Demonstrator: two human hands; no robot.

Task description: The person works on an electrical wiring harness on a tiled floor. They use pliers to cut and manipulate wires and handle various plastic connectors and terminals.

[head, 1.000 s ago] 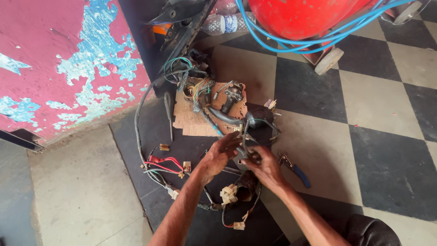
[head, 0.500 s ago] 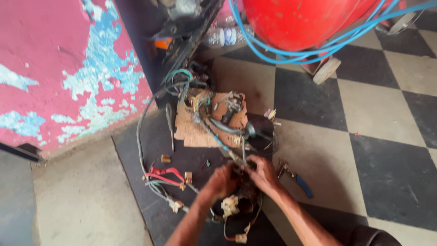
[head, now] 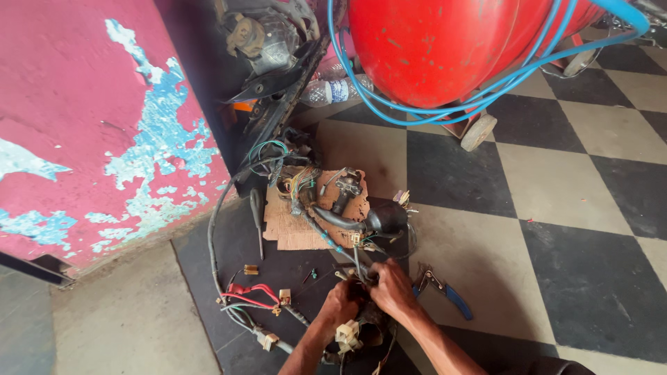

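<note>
Wiring harness (head: 326, 229), a tangle of black sheathed cable and coloured wires with pale plastic connectors, sprawls over the checkered floor (head: 577, 201) and a scrap of brown cardboard (head: 292, 226), running down to the two hands at the bottom of the view. Behind it, at the top, a large red tank (head: 431, 48) stands on a small wheel, looped with blue hose (head: 486, 90), and a peeling pink wall (head: 90, 125) closes off the left. Dark machine parts (head: 267, 42) lean beside the wall, with a plastic bottle (head: 333, 90) between them and the tank. Blue-handled pliers (head: 445, 295) lie just beside the right wrist. A screwdriver (head: 257, 222) rests at the cardboard's left edge. The left hand (head: 340, 305) and right hand (head: 389, 286) meet, both closed around a bundle of the harness, fingers pinching its wires. Red wires (head: 246, 295) lie near the left forearm.
</note>
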